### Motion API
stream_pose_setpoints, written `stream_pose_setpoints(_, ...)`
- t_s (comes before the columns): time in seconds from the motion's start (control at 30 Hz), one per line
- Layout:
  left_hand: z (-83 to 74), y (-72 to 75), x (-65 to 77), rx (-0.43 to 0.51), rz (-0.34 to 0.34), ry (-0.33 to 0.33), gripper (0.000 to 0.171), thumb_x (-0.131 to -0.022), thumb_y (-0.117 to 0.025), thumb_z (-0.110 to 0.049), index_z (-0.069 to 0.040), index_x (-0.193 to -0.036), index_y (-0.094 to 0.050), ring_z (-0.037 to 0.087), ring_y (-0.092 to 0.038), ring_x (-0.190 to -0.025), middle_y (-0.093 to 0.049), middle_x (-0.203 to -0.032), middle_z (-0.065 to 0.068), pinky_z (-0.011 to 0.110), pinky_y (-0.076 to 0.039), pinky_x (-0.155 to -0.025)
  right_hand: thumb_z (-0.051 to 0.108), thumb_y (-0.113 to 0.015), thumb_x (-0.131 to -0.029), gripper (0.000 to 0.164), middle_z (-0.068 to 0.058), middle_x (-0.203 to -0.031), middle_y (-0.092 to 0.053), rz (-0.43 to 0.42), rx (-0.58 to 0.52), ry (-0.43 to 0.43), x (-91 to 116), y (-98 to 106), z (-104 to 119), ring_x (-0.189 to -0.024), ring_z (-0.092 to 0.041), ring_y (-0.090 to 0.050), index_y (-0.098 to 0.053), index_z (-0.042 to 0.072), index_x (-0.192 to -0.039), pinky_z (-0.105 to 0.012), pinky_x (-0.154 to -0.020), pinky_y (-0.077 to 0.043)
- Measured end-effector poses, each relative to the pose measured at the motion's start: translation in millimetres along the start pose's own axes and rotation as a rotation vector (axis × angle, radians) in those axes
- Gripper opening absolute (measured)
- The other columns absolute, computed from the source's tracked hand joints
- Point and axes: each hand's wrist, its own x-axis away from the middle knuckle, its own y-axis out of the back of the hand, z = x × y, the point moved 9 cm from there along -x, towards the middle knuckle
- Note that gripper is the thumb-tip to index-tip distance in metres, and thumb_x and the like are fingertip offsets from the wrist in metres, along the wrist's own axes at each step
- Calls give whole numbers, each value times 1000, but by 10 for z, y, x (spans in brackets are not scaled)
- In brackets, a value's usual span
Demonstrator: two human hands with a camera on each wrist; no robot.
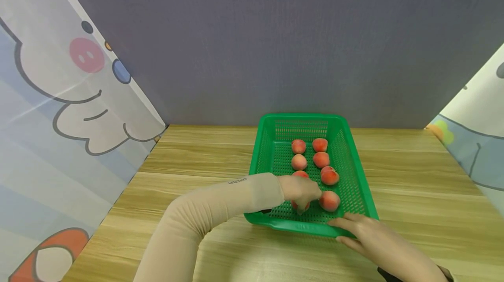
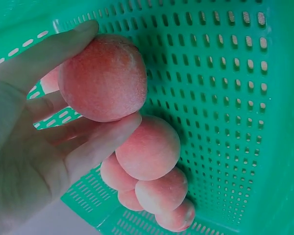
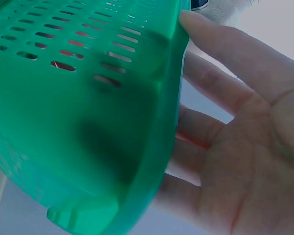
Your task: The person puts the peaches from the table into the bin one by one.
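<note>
A green plastic basket (image 1: 359, 172) with slotted walls stands on the table and holds several reddish peaches in two rough columns. My left hand (image 1: 301, 189) reaches into its near part from the left. In the left wrist view, thumb and fingers grip a peach (image 2: 105, 78) at its sides. Just beyond the fingertips is another peach (image 2: 149, 147), with more clustered past it. My right hand (image 1: 366, 231) holds the basket's near right corner. The right wrist view shows the thumb at the rim (image 3: 169, 117) and the other fingers passing behind it.
The wooden table (image 1: 204, 155) extends to both sides of the basket. A grey upright panel (image 1: 252, 46) rises along the back edge. Cartoon-printed sheets hang at the left (image 1: 43, 111) and right.
</note>
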Motion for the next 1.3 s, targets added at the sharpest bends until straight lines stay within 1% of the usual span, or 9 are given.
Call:
stream_pose_setpoints(0.13, 6, -37, -28, 9, 13, 12, 41, -68, -77, -23, -21, -103, -57, 4, -53, -80, -56, -94, -8, 14, -43, -67, 27, -65, -77, 27, -7, -97, -61, 9, -4, -6, -2, -3, 0, -84, -28, -59, -64, 16, -102, -38, -62, -49)
stream_pose_setpoints(0.27, 10, -73, -47, 26, 31, 22, 37, -68, -76, -22, -22, -99, -56, 4, -52, -77, -54, -91, -8, 14, -42, -65, 26, -66, -77, 27, -3, -96, -60, 3, 4, 4, -4, 1, 18, -82, -25, -59, -64, 16, -102, -35, -62, -49)
stream_pose_setpoints(0.37, 5, -90, -58, 33, 38, 19, 36, -68, -76, -21, -21, -98, -56, 5, -52, -77, -54, -90, -8, 14, -43, -64, 26, -66, -77, 27, -1, -95, -60, -2, 9, 12, -4, 4, 25, -81, -24, -59, -64, 17, -102, -34, -61, -49)
stream_pose_setpoints(0.6, 1, -114, -81, 27, 46, 18, 36, -68, -76, -20, -21, -97, -56, 5, -53, -77, -55, -88, -8, 14, -43, -65, 25, -67, -76, 27, -1, -94, -60, -24, 14, 34, -7, 27, 47, -81, -24, -59, -64, 16, -102, -33, -61, -49)
stream_pose_setpoints(0.83, 14, -130, -98, 9, 56, 37, 38, -68, -76, -21, -23, -100, -54, 5, -51, -81, -53, -91, -9, 15, -42, -69, 24, -67, -76, 27, 1, -93, -60, -29, 18, 46, -12, 37, 53, -80, -21, -59, -64, 16, -102, -32, -60, -49)
stream_pose_setpoints(1.03, 31, -140, -83, 38, 63, 58, 39, -68, -76, -19, -25, -101, -54, 5, -52, -79, -55, -89, -10, 16, -43, -68, 25, -67, -76, 27, 1, -93, -60, -32, 25, 45, -13, 40, 54, -80, -22, -59, -64, 16, -102, -32, -60, -49)
stream_pose_setpoints(1.2, 31, -129, -73, 21, 59, 54, 43, -68, -76, -21, -24, -105, -54, 5, -52, -86, -55, -96, -10, 17, -43, -72, 24, -67, -76, 27, 2, -92, -59, -47, 25, 56, -8, 49, 64, -78, -20, -59, -64, 15, -102, -30, -59, -49)
stream_pose_setpoints(1.3, 37, -137, -77, 25, 64, 53, 48, -68, -76, -21, -25, -110, -53, 5, -52, -86, -55, -99, -10, 16, -43, -72, 23, -68, -75, 27, 2, -91, -59, -54, 24, 60, -5, 51, 65, -78, -19, -59, -64, 15, -101, -29, -59, -49)
